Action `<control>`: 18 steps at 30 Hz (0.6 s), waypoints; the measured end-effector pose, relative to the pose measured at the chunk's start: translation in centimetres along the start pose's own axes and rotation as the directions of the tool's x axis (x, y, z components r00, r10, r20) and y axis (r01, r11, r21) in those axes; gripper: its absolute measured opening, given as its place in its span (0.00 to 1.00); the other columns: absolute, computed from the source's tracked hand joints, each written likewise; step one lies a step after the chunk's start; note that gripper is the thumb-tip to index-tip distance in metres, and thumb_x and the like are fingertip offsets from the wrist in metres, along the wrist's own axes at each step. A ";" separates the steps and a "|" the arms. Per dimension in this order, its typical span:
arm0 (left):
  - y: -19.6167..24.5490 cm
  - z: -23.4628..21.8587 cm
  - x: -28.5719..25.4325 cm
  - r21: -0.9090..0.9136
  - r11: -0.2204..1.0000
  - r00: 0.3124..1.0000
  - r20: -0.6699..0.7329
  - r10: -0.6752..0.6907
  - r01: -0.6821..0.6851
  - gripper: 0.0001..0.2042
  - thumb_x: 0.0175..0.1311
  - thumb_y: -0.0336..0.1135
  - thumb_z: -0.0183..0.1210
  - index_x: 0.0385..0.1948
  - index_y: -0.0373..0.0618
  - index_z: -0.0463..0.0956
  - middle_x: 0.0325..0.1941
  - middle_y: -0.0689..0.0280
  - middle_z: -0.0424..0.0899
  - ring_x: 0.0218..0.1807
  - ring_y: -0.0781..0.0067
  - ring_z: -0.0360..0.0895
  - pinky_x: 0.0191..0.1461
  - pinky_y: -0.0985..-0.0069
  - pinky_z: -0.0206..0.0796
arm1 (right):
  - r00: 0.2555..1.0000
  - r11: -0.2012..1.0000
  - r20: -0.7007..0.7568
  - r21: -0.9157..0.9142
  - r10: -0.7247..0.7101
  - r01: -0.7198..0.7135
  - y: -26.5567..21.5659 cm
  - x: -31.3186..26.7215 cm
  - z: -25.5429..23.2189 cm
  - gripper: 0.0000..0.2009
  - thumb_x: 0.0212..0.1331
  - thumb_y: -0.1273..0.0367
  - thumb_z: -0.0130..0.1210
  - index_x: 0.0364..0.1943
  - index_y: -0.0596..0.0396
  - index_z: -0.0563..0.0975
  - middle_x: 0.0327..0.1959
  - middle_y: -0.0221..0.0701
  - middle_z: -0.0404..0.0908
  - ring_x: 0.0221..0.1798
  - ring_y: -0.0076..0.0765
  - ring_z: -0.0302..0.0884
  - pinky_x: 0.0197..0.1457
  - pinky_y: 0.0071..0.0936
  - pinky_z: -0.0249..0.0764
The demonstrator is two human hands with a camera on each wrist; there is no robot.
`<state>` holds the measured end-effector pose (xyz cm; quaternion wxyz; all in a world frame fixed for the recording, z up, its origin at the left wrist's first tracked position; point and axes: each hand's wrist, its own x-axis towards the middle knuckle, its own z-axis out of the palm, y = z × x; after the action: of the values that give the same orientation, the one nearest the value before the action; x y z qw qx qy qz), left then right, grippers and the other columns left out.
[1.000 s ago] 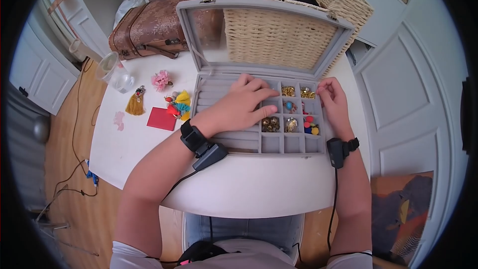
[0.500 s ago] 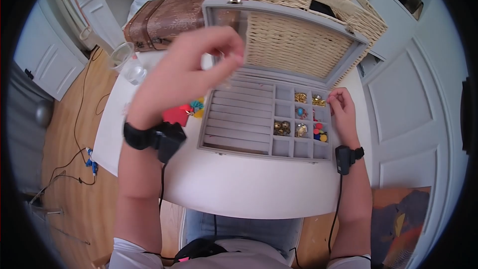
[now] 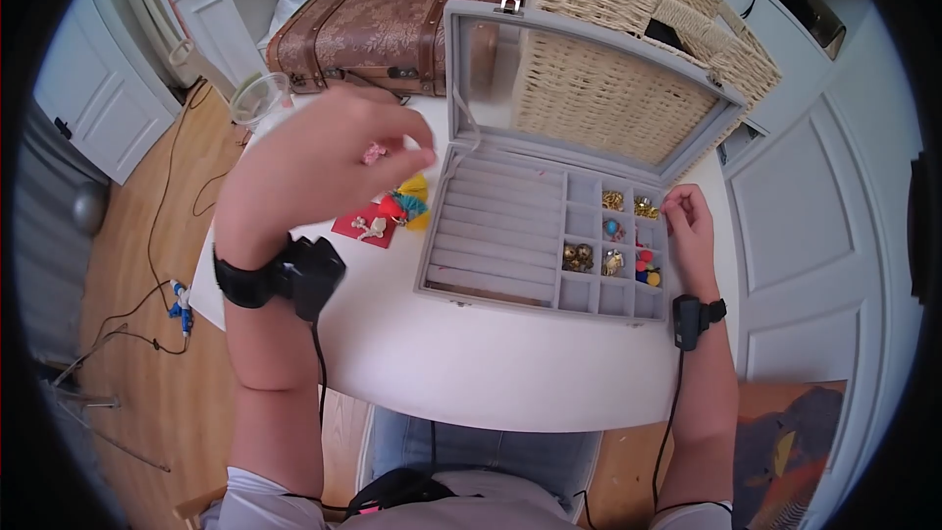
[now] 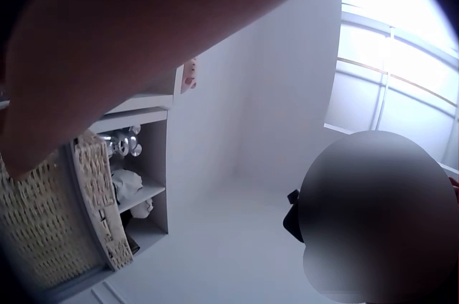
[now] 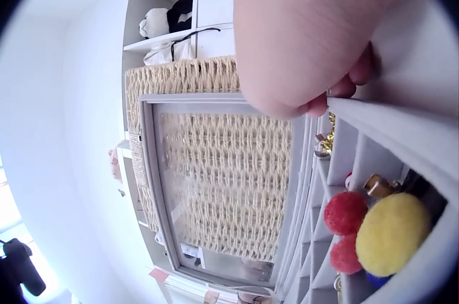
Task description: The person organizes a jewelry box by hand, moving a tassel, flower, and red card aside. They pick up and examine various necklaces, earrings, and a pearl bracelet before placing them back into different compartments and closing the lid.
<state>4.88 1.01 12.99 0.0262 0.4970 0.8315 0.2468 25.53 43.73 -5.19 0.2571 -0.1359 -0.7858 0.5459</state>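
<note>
My left hand [image 3: 324, 152] is raised over the left side of the table, fingers bent, with a gap between thumb and fingers. A pink flower [image 3: 374, 152] shows through that gap. Below the hand, a pale, thin ornament [image 3: 371, 227] overlaps a red card [image 3: 347, 223], beside yellow, teal and red tassels [image 3: 410, 204]. The grey jewelry box [image 3: 496, 233] stands with its clear lid [image 3: 488, 79] raised. At its right wall my right hand [image 3: 693, 226] grips the edge with curled fingers. Gold pieces [image 3: 577, 256] and pompoms [image 5: 393, 234] lie in its compartments.
Behind the box stands a woven basket [image 3: 613, 88], with a brown patterned chest [image 3: 363, 34] to its left. A clear plastic cup [image 3: 259, 98] is at the table's left edge. Cables run from both wrist cameras.
My left hand has risen from the box and moved left over the table. A pale ornament now shows over the red card. The right hand stays at the box's edge. The view has shifted.
</note>
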 end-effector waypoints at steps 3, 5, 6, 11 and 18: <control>0.7 2.9 1.4 -0.034 0.996 0.982 0.165 0.093 -0.088 0.12 0.72 0.37 0.66 0.46 0.39 0.89 0.40 0.54 0.90 0.44 0.51 0.88 0.51 0.61 0.79 | 0.999 0.991 -0.004 -0.128 -0.044 0.044 -1.6 -0.3 0.6 0.04 0.75 0.73 0.61 0.49 0.54 0.81 0.43 0.25 0.82 0.45 0.21 0.79 0.51 0.23 0.75; 1.1 5.3 2.4 -0.036 0.987 0.966 0.203 0.160 -0.156 0.12 0.73 0.37 0.66 0.47 0.39 0.89 0.41 0.53 0.90 0.46 0.50 0.88 0.52 0.61 0.80 | 0.978 0.937 0.063 -0.278 -0.201 0.210 -3.5 -0.6 1.1 0.05 0.73 0.74 0.62 0.49 0.54 0.82 0.46 0.28 0.83 0.51 0.29 0.79 0.56 0.28 0.75; 0.8 6.9 3.0 -0.125 0.975 0.945 0.248 0.211 -0.184 0.12 0.73 0.38 0.65 0.48 0.39 0.89 0.44 0.52 0.90 0.48 0.48 0.88 0.55 0.60 0.79 | 0.927 0.833 0.150 -0.407 -0.344 0.375 -4.1 -0.5 1.4 0.07 0.70 0.74 0.63 0.49 0.54 0.84 0.49 0.31 0.83 0.58 0.37 0.78 0.62 0.34 0.75; -0.3 11.1 4.0 -0.122 0.977 0.912 0.354 0.207 -0.174 0.14 0.75 0.41 0.64 0.49 0.39 0.89 0.50 0.50 0.89 0.54 0.45 0.86 0.62 0.58 0.78 | 0.897 0.640 0.255 -0.632 -0.362 0.437 -4.6 -1.0 1.8 0.07 0.66 0.75 0.64 0.47 0.54 0.83 0.53 0.35 0.83 0.66 0.52 0.71 0.71 0.44 0.71; -0.2 11.6 4.2 -0.135 0.982 0.927 0.333 0.172 -0.134 0.15 0.74 0.41 0.64 0.49 0.39 0.89 0.49 0.49 0.90 0.54 0.44 0.87 0.62 0.58 0.78 | 0.883 0.558 0.334 -0.686 -0.329 0.467 -6.3 -1.4 2.7 0.08 0.65 0.75 0.65 0.46 0.55 0.83 0.53 0.35 0.84 0.64 0.55 0.71 0.71 0.47 0.72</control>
<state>5.95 8.97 3.55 0.1784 0.5935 0.7581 0.2029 25.65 38.58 -0.45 0.2280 -0.0016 -0.9675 0.1094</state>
